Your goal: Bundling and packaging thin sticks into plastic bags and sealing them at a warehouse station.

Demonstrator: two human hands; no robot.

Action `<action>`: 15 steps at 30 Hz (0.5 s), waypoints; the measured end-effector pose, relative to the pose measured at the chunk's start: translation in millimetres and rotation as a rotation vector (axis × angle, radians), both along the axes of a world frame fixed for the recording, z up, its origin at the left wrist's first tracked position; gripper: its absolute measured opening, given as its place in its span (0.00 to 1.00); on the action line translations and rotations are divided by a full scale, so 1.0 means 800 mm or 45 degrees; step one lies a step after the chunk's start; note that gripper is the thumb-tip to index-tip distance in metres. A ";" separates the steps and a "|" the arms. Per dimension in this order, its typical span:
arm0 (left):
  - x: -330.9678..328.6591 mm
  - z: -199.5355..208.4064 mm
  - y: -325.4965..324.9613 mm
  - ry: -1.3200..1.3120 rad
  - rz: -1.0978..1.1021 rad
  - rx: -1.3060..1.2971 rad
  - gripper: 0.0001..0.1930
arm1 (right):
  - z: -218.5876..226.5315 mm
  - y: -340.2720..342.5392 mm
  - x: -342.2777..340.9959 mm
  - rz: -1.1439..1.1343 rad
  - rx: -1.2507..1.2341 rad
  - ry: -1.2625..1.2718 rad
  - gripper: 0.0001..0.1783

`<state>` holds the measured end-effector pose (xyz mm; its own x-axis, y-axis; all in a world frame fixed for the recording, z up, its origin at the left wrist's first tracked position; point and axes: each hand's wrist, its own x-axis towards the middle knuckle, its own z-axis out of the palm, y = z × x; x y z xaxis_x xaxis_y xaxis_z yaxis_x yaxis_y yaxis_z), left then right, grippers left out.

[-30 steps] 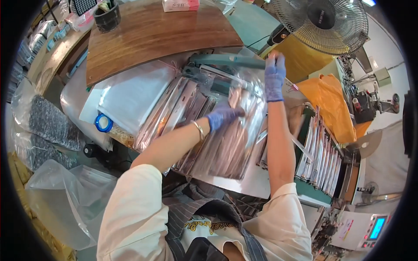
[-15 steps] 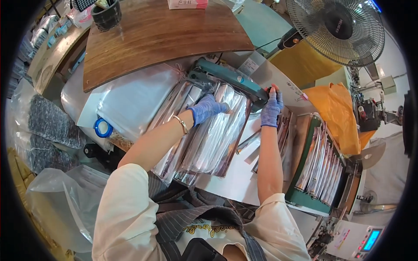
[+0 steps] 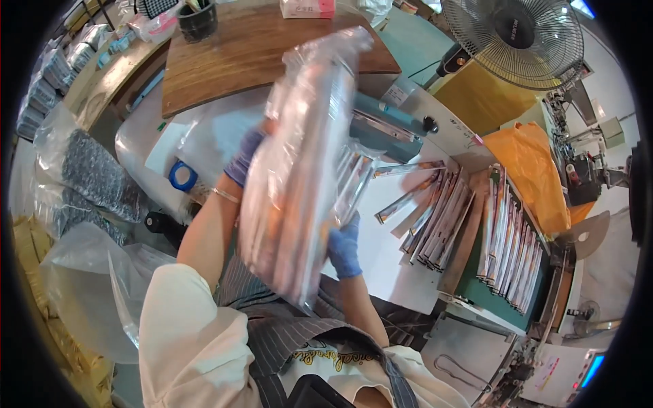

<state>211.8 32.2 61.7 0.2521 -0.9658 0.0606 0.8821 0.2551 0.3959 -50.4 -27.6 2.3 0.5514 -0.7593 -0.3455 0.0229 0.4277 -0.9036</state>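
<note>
Both gloved hands [image 3: 343, 248] gripping clear packet bag [image 3: 299, 170]

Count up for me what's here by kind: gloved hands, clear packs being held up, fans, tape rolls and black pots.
Blue-gloved hands: 2 (left hand, right hand)
Clear pack of long packets, held up in both hands: 1
Fan: 1
Blue tape roll: 1
Black pot: 1
Total: 6

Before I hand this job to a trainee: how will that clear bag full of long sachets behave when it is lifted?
The clear bag looks floppy and slippery: glossy film, and both the left hand and the right hand hold it. It is probably fairly heavy for its size, being packed with long sachets. The sachets may shift inside if it is tilted.
</note>
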 end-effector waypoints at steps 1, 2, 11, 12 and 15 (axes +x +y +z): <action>-0.036 0.019 -0.001 -0.308 -0.028 0.223 0.22 | 0.017 0.003 -0.022 0.004 -0.108 -0.055 0.41; -0.077 0.030 -0.004 -0.610 -0.062 0.442 0.26 | 0.003 0.004 -0.058 -0.003 -0.130 -0.051 0.37; -0.351 -0.016 0.132 -1.490 -0.217 1.372 0.63 | 0.038 0.090 -0.274 0.012 0.604 0.123 0.41; -0.357 -0.031 0.136 -1.290 -0.076 1.214 0.61 | 0.037 0.082 -0.271 0.122 0.463 0.237 0.42; -0.334 -0.009 0.153 -1.096 0.405 0.941 0.57 | 0.047 0.043 -0.241 0.344 0.150 0.112 0.45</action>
<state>-55.7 154.2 54.3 0.6371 -0.7388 -0.2197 0.1898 -0.1258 0.9737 -243.3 6.7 39.9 0.6922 -0.5408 -0.4779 -0.1822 0.5098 -0.8408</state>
